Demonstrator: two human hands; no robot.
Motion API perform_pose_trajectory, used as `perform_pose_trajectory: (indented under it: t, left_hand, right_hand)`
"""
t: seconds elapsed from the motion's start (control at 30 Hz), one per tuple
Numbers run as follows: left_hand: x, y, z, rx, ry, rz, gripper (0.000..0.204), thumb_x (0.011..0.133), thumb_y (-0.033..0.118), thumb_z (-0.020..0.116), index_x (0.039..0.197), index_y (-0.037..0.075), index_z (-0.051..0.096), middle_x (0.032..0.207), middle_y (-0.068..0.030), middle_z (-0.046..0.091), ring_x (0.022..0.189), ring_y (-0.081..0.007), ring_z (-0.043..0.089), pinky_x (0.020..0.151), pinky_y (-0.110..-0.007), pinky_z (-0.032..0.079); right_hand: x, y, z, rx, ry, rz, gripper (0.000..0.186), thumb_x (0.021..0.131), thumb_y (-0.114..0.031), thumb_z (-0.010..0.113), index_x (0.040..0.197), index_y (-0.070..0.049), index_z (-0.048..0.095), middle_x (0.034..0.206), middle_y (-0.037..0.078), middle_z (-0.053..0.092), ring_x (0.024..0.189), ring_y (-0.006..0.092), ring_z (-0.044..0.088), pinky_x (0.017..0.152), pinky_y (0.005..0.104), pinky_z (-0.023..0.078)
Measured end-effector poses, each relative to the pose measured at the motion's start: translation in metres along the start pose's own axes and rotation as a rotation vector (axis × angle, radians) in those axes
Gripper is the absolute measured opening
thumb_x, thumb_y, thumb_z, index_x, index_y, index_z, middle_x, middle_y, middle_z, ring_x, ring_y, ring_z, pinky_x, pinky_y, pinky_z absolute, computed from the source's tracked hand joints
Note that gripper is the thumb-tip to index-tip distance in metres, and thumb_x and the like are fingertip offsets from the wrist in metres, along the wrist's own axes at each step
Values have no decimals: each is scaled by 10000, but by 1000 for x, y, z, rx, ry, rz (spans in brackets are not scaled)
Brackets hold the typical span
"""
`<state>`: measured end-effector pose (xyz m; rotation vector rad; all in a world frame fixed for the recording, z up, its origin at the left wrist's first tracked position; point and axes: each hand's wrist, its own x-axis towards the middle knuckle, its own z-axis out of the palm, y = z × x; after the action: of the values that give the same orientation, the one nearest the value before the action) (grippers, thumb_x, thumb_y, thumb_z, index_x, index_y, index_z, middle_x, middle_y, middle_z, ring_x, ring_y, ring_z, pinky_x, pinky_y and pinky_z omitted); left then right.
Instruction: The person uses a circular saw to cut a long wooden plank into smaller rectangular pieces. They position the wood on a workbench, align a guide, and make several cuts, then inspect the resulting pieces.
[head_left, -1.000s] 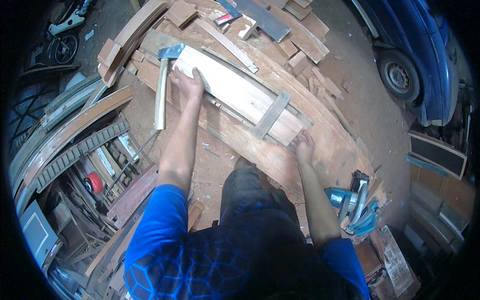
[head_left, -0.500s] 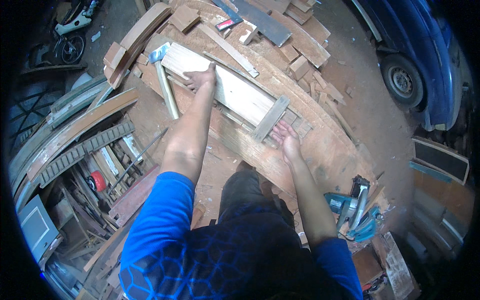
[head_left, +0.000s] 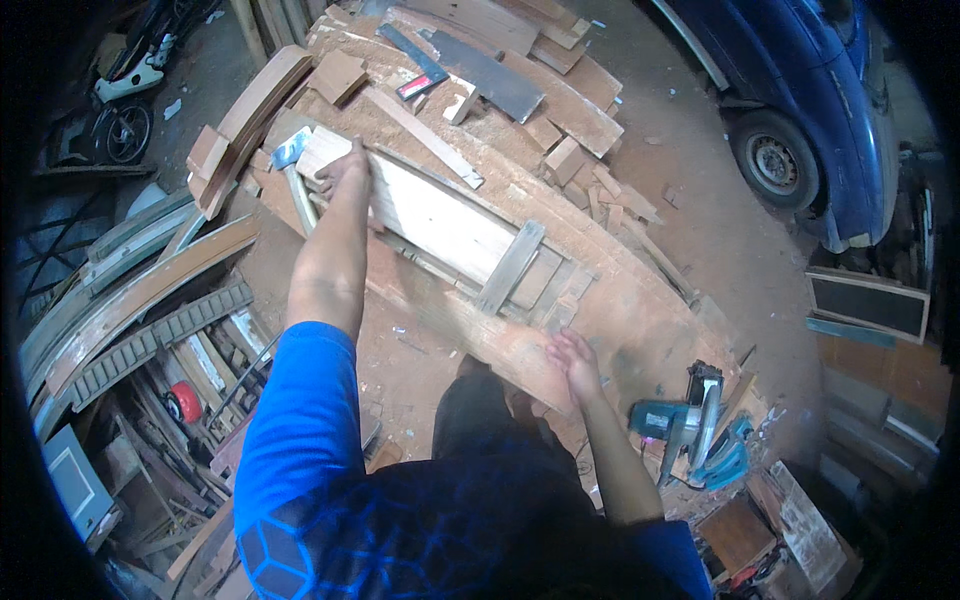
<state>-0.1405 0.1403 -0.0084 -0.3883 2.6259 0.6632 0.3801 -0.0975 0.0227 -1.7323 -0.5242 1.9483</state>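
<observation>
A pale wooden board (head_left: 435, 215) lies at eleven o'clock on a sawdust-covered bench (head_left: 650, 295), its lower end at a grey crosspiece (head_left: 511, 268). The left hand (head_left: 347, 180) lies on its upper part, fingers spread wide. The right hand (head_left: 575, 366), at four o'clock, is empty, fingers loosely curled. Farther out sits a teal saw (head_left: 690, 432).

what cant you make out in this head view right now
Head view: the hammer handle's lower end, hidden behind the left forearm.
Head view: the strip of pale board under the left hand, covered by that hand.
Head view: the rest of the blue vehicle, cut off by the top edge and dark rim.
</observation>
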Motion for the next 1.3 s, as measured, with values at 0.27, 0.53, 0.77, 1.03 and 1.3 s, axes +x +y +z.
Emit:
perform_pose_trajectory:
  t: [0.27,0.53,0.77,1.03,1.3]
  left_hand:
    - [17,28,-1,3,106,-11,1450,615,622,903,1622,5,62,1643,-287,173,1484,-479,273,1217,-542,303]
    - [44,44,-20,33,188,49,1485,573,728,867,1604,-31,115,1598,-276,314,1443,-434,365,1206,-550,299]
    - [95,23,-25,-103,136,44,1458,581,725,861,1600,-31,141,1591,-282,325,1437,-439,374,1205,-545,307]
    - [133,147,-145,-243,436,546,1150,681,666,817,1492,-53,433,1458,-271,534,1319,-413,536,1141,-478,406]
    - [-63,155,-238,-938,-590,1332,1093,676,422,815,1572,-14,367,1553,-168,456,1396,-263,467,1167,-410,365]
  right_hand:
    - [-30,34,-57,55,150,60,424,1023,-61,555,1437,5,495,1279,155,625,1037,230,684,923,352,582]
    - [-50,35,-75,67,177,-36,386,1026,-89,595,1394,13,540,1247,123,635,1031,210,682,907,360,585]
    - [-79,37,-140,97,352,-103,359,1001,-102,644,1342,-7,583,1199,125,675,949,208,692,860,347,588]
    - [-102,63,-125,157,349,136,333,1026,-75,541,1346,15,552,1130,139,677,914,261,704,818,380,605]
    - [-29,-44,-39,-61,50,-138,382,1033,-101,574,1394,15,529,1176,140,676,943,196,691,854,352,597]
